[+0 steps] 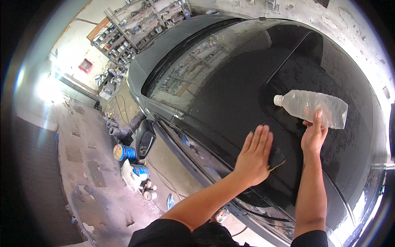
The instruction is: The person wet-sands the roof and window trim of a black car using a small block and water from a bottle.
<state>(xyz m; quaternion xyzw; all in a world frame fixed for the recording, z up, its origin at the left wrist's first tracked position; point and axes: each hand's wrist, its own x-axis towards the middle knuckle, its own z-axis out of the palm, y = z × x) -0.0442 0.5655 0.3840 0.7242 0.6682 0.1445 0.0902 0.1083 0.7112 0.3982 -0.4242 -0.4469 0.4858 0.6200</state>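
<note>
A dark car roof [230,94] lies below my hands, wet and darker in patches. My left hand [256,154] is laid flat on it near the side edge, fingers straight and close together. Under the palm sits a dark flat pad [278,156], mostly covered; a short yellowish cord [277,166] sticks out beside it. My right hand [314,138] is closed round the lower part of a translucent plastic bottle [298,102]. The bottle is held nearly level above the roof, its white cap end toward the left. Whether the cap is on tight I cannot tell.
The windshield [185,70] and hood [164,41] extend to the far left, with a side mirror [145,139] jutting out. Blue buckets [124,152] and a hose [160,175] lie on the floor by the car. Cluttered shelves [123,41] stand behind.
</note>
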